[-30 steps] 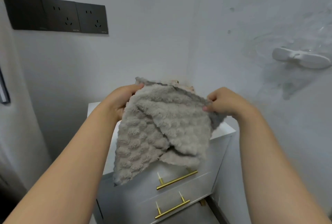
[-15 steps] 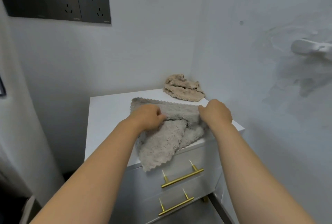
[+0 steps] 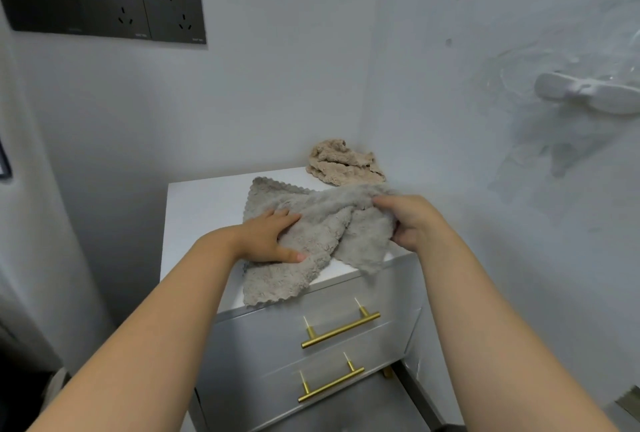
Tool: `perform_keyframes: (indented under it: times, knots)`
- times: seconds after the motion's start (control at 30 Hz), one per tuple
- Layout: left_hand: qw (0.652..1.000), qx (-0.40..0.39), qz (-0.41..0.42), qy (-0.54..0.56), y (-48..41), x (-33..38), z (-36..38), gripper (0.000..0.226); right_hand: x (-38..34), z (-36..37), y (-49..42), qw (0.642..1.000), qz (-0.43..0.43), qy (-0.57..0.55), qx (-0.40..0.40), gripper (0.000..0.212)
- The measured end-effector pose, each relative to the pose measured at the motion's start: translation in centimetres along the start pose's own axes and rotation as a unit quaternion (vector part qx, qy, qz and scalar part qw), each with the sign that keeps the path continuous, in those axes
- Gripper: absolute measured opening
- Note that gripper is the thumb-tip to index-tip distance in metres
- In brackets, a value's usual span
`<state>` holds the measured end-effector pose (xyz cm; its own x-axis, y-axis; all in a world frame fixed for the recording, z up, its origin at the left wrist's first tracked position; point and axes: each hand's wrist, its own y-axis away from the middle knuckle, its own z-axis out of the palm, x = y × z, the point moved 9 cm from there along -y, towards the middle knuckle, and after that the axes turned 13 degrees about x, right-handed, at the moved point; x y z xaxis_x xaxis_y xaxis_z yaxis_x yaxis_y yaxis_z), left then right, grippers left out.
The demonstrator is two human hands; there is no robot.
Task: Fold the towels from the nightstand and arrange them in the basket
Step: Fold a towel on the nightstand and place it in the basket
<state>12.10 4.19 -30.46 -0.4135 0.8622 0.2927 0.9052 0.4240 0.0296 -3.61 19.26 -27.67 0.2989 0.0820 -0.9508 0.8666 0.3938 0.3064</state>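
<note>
A grey fluffy towel (image 3: 322, 224) lies rumpled on the white nightstand (image 3: 201, 210), its near edge hanging over the front. My left hand (image 3: 270, 241) rests flat on the towel's left part with straight fingers. My right hand (image 3: 405, 220) grips a bunched fold at the towel's right side, lifted a little off the top. A beige towel (image 3: 344, 163) sits crumpled in the back right corner of the nightstand, untouched. No basket is in view.
The nightstand stands in a corner between two white walls and has two drawers with gold handles (image 3: 341, 329). Dark wall sockets (image 3: 104, 7) are up on the left. A white fixture (image 3: 588, 96) sticks out of the right wall.
The grey towel came down from the air onto the nightstand. My left hand has flattened on it, and my right hand has pulled its right side outward.
</note>
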Motion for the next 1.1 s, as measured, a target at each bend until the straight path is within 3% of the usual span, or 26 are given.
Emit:
perform_keyframes:
  times: [0.07, 0.13, 0.17, 0.23, 0.27, 0.33, 0.43, 0.5, 0.57, 0.63, 0.8, 0.87, 1.03, 1.1]
  knots:
    - [1.000, 0.012, 0.002, 0.020, 0.2, -0.2, -0.3, 0.096, 0.5, -0.4, -0.6, 0.998, 0.037, -0.057, 0.003, 0.006]
    - [1.000, 0.004, -0.002, 0.031, 0.4, -0.5, -0.5, 0.092, -0.5, -2.5, -1.5, 0.992, -0.042, 0.077, 0.088, 0.013]
    - [0.999, -0.010, -0.006, 0.033, 0.5, -0.6, -0.5, 0.091, -1.6, -3.6, -1.7, 0.958, -0.114, 0.225, 0.133, 0.016]
    - [0.999, -0.048, -0.015, 0.021, 0.9, -1.1, -0.7, 0.088, -2.7, -3.8, -0.8, 0.815, -0.188, 0.527, 0.151, 0.019]
    - [0.998, -0.061, -0.021, 0.008, 1.0, -1.5, -0.9, 0.085, -2.5, -3.6, -0.4, 0.758, -0.184, 0.611, 0.134, 0.026]
    - [0.998, -0.050, -0.032, -0.003, 1.1, -1.8, -1.8, 0.073, -2.6, -2.8, 0.1, 0.725, -0.217, 0.641, 0.125, 0.044]
    - [0.997, 0.072, -0.027, 0.015, 0.3, -1.1, -3.8, 0.045, -4.2, 0.1, 1.7, 0.768, -0.366, 0.512, 0.115, 0.045]
    - [0.992, 0.122, -0.020, 0.020, 0.1, -0.3, -4.1, 0.052, -2.8, 1.8, 1.8, 0.796, -0.379, 0.468, 0.052, 0.034]
    - [0.998, 0.067, -0.010, -0.017, -0.2, -0.1, -2.1, 0.075, -0.2, 3.2, 1.2, 0.760, -0.348, 0.548, -0.017, 0.034]
    - [0.997, -0.002, -0.007, -0.073, -0.3, -0.4, -0.1, 0.082, 1.0, 3.4, 0.2, 0.719, -0.321, 0.616, -0.028, 0.043]
    - [0.997, 0.002, -0.007, -0.082, -0.6, 0.2, 0.6, 0.080, 0.9, 1.9, -2.7, 0.721, -0.273, 0.633, 0.070, 0.055]
    - [0.996, 0.002, -0.007, -0.083, -0.5, 0.2, 0.7, 0.081, 0.8, 1.3, -3.0, 0.740, -0.280, 0.605, 0.094, 0.056]
    - [0.998, -0.040, -0.005, -0.056, 0.1, 0.1, 0.1, 0.089, -1.4, 0.2, -3.5, 0.825, -0.326, 0.448, 0.113, 0.039]
    - [0.997, -0.050, -0.004, -0.050, 0.2, 0.0, 0.0, 0.090, -2.0, -0.3, -3.5, 0.836, -0.348, 0.407, 0.125, 0.038]
